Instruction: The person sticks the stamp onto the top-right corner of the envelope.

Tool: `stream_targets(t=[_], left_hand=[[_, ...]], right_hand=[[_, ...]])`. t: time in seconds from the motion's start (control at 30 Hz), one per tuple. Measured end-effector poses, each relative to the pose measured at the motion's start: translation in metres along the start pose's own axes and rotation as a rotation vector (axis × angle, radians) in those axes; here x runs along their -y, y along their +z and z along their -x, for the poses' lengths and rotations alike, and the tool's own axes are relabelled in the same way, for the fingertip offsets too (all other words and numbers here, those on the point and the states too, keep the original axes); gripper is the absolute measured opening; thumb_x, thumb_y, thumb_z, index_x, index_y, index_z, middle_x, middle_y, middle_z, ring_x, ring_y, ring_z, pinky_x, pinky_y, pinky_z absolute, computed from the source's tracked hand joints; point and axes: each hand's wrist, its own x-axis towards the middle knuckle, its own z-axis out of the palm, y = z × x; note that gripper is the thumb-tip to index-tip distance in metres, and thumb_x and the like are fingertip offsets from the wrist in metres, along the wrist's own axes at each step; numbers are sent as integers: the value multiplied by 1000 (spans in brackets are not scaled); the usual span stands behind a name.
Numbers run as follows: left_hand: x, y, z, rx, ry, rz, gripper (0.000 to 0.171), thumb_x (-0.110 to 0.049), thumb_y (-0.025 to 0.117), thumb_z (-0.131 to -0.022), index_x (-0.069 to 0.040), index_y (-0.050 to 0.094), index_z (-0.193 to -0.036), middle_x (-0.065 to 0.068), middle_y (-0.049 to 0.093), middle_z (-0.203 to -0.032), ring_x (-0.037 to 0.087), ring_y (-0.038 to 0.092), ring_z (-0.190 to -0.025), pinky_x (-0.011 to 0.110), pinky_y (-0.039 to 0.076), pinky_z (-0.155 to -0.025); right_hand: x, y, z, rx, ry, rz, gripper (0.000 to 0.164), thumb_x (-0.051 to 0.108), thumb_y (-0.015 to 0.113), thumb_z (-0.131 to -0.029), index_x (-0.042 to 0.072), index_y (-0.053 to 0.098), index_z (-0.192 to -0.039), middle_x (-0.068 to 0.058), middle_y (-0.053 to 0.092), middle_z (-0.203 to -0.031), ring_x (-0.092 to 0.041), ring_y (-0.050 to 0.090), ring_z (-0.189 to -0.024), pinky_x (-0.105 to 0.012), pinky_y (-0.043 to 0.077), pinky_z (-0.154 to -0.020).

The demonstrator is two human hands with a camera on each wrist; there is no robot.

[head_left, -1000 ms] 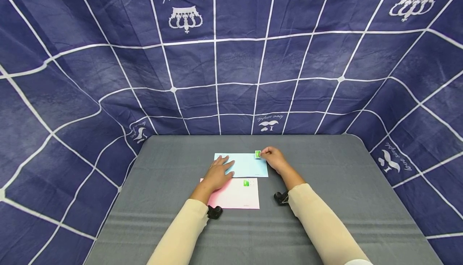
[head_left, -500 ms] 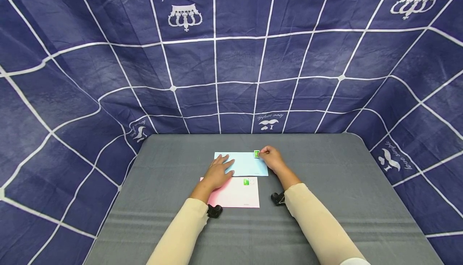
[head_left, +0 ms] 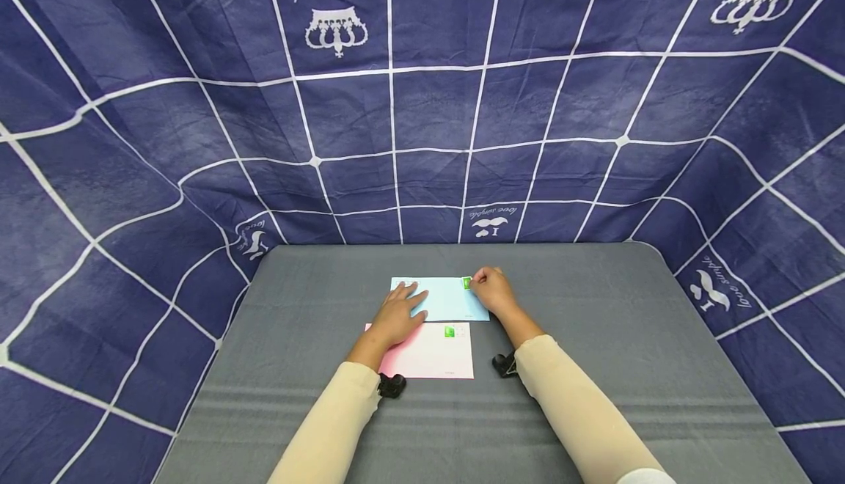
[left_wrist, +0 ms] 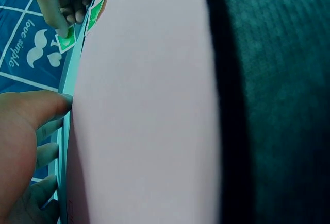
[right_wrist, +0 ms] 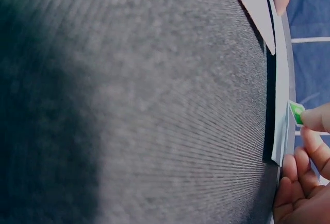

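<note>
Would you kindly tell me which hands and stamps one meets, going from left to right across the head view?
Left hand, lower green stamp on the pink envelope, upper green stamp, right hand pinching that upper stamp.

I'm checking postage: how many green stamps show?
2: a stamp on the pink envelope; a second stamp pinched by the right hand at the upper right of the blue envelope. The left hand may hide others.

Blue envelope (head_left: 449, 302) and pink envelope (head_left: 432, 356), on grey table (head_left: 449, 433).
Blue envelope: farther; left hand (head_left: 396, 314) on its left part, fingers spread; right hand (head_left: 492, 290) at upper right corner, pinching green stamp (head_left: 466, 283). Pink envelope: nearer, left end partly hidden; second stamp (head_left: 450, 331), also green, upper right. Backdrop: dark blue cloth (head_left: 436, 110), white grid lines.
</note>
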Motion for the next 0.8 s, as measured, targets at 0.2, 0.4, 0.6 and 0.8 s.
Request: stream_targets(t=[0.2, 0.4, 0.6, 0.8], left_hand=[[-1, 0, 0, -2, 2, -3, 52, -37, 52, -98, -20, 44, -146, 9, 32, -158, 36, 20, -149, 54, 19, -121], [-1, -2, 1, 15, -10, 0, 52, -39, 51, -99, -22, 43, -147, 6, 30, -159, 34, 19, -150, 52, 18, -122], [1, 0, 0, 11, -7, -4, 52, -40, 51, -98, -23, 43, -147, 6, 30, -159, 34, 19, -150, 51, 18, -122], [0, 0, 0, 2, -3, 0, 52, -39, 52, -98, -22, 44, -147, 7, 31, -159, 35, 19, -150, 52, 18, -122]], right_hand=[[-1, 2, 2, -15, -34, 97, 11, 18, 66, -84, 8, 62, -80, -12, 54, -94, -28, 54, -86, -36, 44, -75], [-3, 3, 1, -21, -35, 121, 13, 19, 65, -84, 8, 62, -81, -13, 54, -95, -30, 54, -86, -38, 45, -76], [-3, 4, -1, -27, -27, 138, 13, 19, 65, -85, 7, 62, -81, -13, 53, -94, -31, 53, -87, -38, 44, -77], [-4, 6, -1, -29, -33, 145, 14, 18, 67, -85, 6, 61, -83, -14, 54, -94, -31, 54, -89, -41, 45, -79]])
